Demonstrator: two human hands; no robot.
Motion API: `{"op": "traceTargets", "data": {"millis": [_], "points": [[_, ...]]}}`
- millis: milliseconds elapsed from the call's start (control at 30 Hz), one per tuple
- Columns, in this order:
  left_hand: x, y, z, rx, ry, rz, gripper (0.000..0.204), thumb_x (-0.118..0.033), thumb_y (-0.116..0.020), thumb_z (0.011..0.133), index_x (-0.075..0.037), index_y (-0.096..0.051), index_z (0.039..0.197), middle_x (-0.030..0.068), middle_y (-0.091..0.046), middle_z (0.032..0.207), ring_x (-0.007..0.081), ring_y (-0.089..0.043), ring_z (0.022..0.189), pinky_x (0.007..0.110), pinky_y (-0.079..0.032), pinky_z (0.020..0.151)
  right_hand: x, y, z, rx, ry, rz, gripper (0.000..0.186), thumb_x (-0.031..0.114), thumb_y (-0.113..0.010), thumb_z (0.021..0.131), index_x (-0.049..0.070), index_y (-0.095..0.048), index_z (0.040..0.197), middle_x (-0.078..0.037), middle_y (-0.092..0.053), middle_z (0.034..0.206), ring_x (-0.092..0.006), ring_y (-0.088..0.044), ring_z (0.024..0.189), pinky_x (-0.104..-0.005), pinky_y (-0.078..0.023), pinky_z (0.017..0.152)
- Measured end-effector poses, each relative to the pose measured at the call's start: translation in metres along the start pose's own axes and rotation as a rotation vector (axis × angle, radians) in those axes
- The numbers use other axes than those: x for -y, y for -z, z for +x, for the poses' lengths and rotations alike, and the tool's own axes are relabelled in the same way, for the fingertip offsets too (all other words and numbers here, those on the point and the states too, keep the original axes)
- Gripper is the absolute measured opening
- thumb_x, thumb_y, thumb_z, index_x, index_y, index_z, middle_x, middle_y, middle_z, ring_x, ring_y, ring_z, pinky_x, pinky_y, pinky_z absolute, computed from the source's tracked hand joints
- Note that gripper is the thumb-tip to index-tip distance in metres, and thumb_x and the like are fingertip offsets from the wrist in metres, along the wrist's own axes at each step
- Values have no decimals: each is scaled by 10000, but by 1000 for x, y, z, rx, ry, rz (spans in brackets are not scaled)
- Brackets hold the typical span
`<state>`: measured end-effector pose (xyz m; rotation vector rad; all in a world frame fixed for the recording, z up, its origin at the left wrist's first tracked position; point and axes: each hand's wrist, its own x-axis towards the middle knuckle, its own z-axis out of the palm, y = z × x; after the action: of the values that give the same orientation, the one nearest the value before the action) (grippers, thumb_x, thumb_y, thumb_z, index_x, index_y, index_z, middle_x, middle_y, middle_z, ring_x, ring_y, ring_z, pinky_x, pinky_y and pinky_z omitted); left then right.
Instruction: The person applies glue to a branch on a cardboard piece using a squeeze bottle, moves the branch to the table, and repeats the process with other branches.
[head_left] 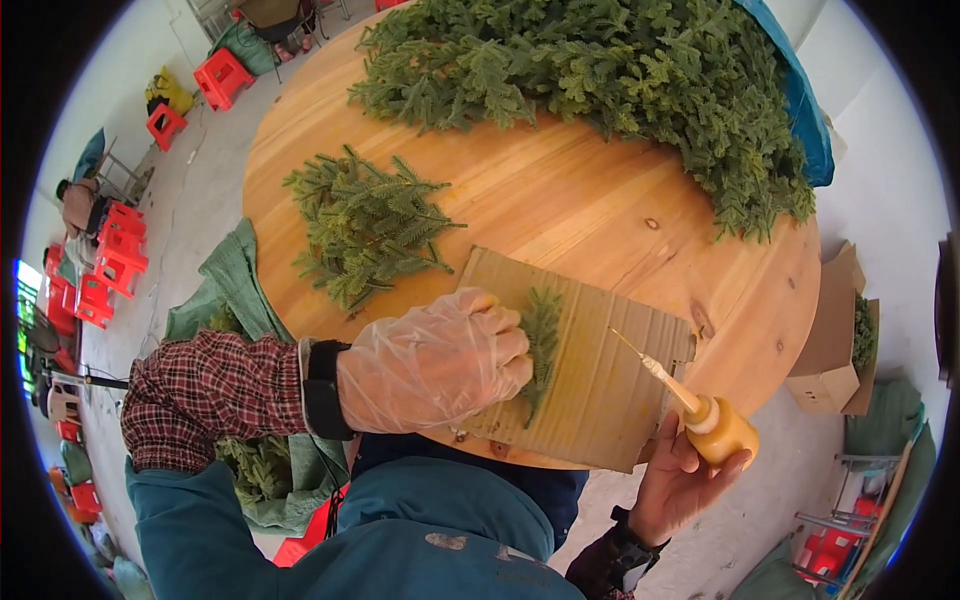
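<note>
My left hand (440,360), in a clear plastic glove, is curled closed over a piece of corrugated cardboard (610,390). Whatever its fingers hold, if anything, is hidden underneath. Right beside its knuckles a small green fir sprig (541,345) lies on the cardboard. My right hand (672,482), bare, is wrapped round an orange squeeze bottle (722,435) near the table's edge. The bottle is tilted, and its thin needle tip points up and left over the cardboard, apart from the sprig.
A pile of fir sprigs (370,225) lies on the round wooden table (560,190). A larger heap (600,70) covers the far side, against a blue sheet (800,90). A green sack (235,275) hangs at left; a cardboard box (825,350) stands at right. Red stools (222,78) stand beyond.
</note>
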<state>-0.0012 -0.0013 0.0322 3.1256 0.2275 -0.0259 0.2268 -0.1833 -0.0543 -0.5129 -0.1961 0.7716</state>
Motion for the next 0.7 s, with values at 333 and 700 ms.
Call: {"op": "traceTargets", "data": {"millis": [333,700], "points": [[-10,-2,-29,15,79,-49,369,-245,-617,826,-89,-599,1161,107,-577,1216,268,-557,1121,392,-415,957,-2,8,-2,-71,-12,-30,588,424,-624,910,43,-430,1313,-124,-593,1095,-124,-469,566,-511,-407,1045],[-15,1,-40,48,116,-85,390,-213,-556,872,-48,-554,1225,135,-525,1287,278,-498,1216,385,-386,1008,-3,8,-5,-68,-35,-31,585,421,-609,919,50,-418,1329,-189,-560,1186,-127,-485,574,-527,-440,1018]]}}
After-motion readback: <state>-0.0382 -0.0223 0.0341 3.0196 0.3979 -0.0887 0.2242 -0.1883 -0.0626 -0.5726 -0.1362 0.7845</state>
